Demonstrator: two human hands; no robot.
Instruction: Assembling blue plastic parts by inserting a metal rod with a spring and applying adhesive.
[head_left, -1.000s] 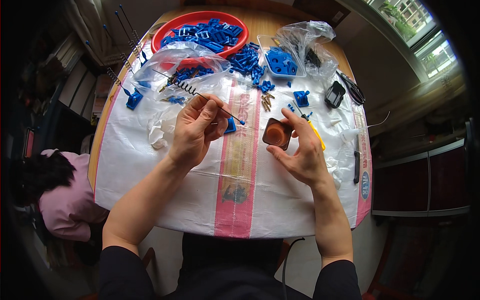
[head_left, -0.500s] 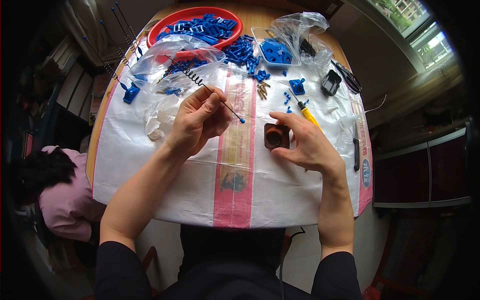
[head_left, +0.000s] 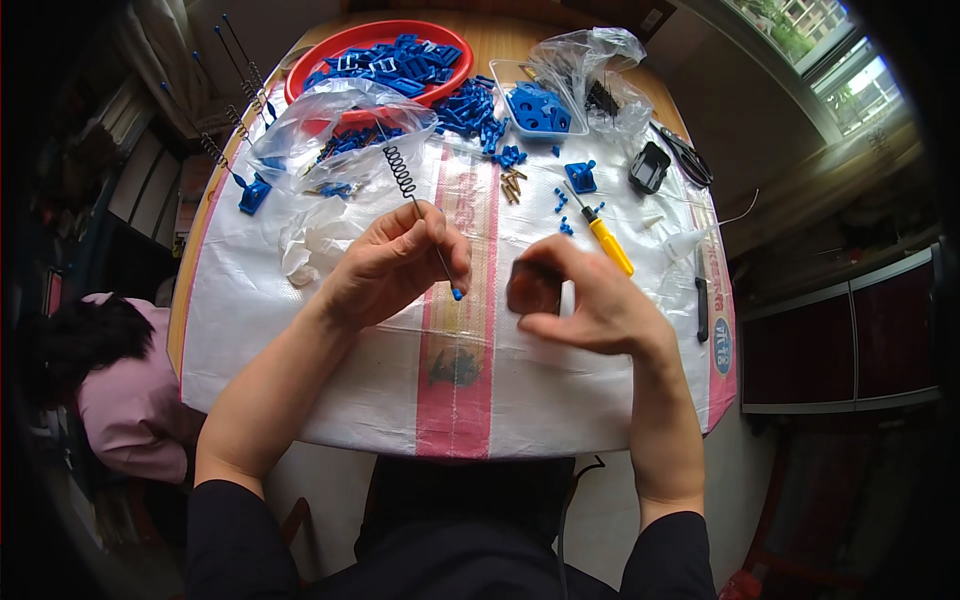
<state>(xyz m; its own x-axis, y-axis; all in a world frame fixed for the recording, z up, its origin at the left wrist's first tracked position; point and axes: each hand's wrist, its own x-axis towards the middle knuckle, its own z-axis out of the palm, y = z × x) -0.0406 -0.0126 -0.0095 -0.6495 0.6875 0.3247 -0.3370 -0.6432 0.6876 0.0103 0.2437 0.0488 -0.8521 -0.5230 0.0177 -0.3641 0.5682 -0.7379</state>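
Note:
My left hand (head_left: 405, 255) pinches a black coiled wire (head_left: 400, 170) between thumb and fingers. The spring-like coil rises above the fingers, and the straight end, with a small blue tip, slants down below them. Just to the right, my right hand (head_left: 605, 295) curves round a dark brown, squarish hollow block (head_left: 535, 288), thumb at its lower edge and fingers over its top. Motion smears the block and the fingertips. A gap of tablecloth separates the block from the wire's blue tip.
A yellow-handled screwdriver (head_left: 610, 247) lies beyond my right hand, near a blue part (head_left: 580, 177) and brass pins (head_left: 512, 186). Farther back are a red basin (head_left: 463, 70) of blue parts, a clear box (head_left: 578, 130) and plastic bags. A person (head_left: 130, 390) is at the left.
My right hand has shifted slightly left and nearer with the brown block. The wire in my left hand has tipped more upright, its blue end lower.

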